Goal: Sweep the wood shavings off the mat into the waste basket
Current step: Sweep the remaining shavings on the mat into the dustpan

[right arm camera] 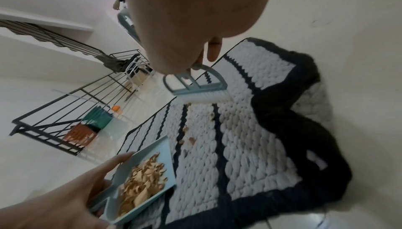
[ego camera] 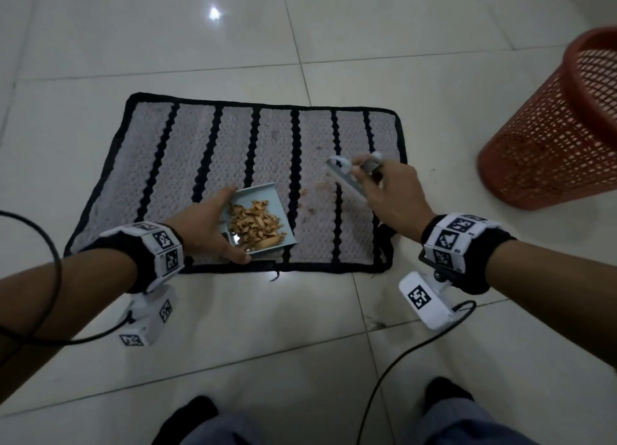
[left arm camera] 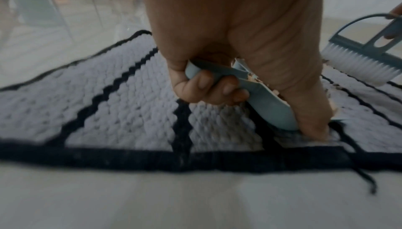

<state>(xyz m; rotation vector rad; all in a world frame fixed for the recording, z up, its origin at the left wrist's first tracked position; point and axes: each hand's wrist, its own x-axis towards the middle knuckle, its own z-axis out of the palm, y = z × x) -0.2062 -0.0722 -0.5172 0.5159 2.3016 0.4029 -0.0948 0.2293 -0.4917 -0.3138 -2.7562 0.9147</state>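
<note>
— Where have the wood shavings got to?

— Most of them lie heaped in a small pale-blue dustpan, which sits on the near part of the mat, close to its black border. A few loose bits lie scattered on the weave to the right of the pan, between it and the brush.

— Who has the pan?

— The left hand. From the left wrist view its fingers are curled round the pan's handle and the thumb runs down the side to the mat.

— And the other hand?

— The right hand grips a small grey-blue hand brush by its handle, fingers wrapped over the top. The white bristles point down toward the mat near its right end; I cannot tell whether they touch the weave or hang just above it.

— What does the mat look like?

— Grey, chunky knit with black wavy stripes and a black edge, lying flat on a pale tiled floor. Its near right corner is rucked up in a fold.

— The waste basket?

— A red mesh waste basket stands on the tiles to the right of the mat, apart from it and well apart from the pan.
</note>
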